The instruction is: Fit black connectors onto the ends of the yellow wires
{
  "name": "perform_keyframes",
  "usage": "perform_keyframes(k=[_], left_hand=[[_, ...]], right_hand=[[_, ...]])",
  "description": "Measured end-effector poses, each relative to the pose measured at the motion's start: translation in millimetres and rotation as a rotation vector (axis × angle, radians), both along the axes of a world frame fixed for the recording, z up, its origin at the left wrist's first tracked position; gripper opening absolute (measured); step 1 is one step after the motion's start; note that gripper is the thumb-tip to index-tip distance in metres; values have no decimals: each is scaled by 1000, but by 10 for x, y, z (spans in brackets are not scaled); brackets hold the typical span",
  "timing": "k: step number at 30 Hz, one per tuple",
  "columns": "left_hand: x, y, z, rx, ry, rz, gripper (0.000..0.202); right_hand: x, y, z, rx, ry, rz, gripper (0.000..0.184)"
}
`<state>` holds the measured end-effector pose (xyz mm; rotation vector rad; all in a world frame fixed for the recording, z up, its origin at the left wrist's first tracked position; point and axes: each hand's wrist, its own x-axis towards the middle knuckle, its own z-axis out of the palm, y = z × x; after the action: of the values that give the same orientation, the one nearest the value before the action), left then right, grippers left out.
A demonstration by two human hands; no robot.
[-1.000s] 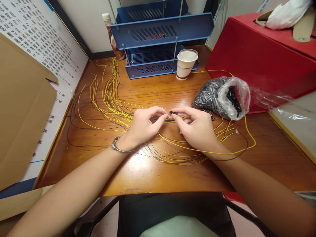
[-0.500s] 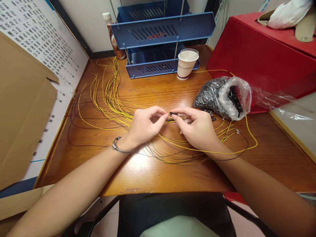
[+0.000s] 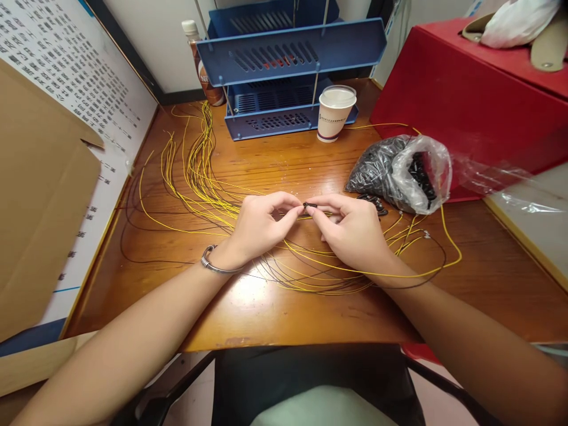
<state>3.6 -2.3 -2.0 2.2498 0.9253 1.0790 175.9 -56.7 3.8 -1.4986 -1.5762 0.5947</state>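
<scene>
Between thumb and index finger, my right hand (image 3: 358, 232) pinches a small black plastic connector piece (image 3: 312, 205). The fingertips of my left hand (image 3: 265, 222) are pinched together at the left end of that piece; whatever lies between them is too small to make out. Under and around both hands runs a loose bundle of thin yellow and dark wires (image 3: 202, 163), spreading over the wooden table. Just past my right hand, several small black pieces (image 3: 375, 203) lie beside an open clear plastic bag (image 3: 377, 165) filled with more of them.
At the back stands a blue tiered file tray (image 3: 284, 53), with a brown bottle (image 3: 208, 83) on its left and a paper cup (image 3: 333, 115) at its right front. A red box (image 3: 461, 89) is at the right. Cardboard (image 3: 39, 195) leans along the left.
My left fingertips have come up against the end of the black connector piece, closing the small gap. Otherwise the view has only shifted slightly.
</scene>
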Motion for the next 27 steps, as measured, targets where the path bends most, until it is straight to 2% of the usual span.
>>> perform_keyframes(k=[5, 11, 18, 27], left_hand=[[-5, 0, 3, 31, 9, -5, 12], [-16, 10, -8, 148, 50, -26, 10], [-2, 3, 14, -12, 3, -9, 9], [4, 15, -24, -35, -33, -1, 9]], right_hand=[[-4, -1, 11, -17, 22, 0, 20], [4, 1, 8, -48, 33, 13, 22], [8, -4, -3, -39, 43, 31, 21], [3, 0, -5, -3, 44, 15, 20]])
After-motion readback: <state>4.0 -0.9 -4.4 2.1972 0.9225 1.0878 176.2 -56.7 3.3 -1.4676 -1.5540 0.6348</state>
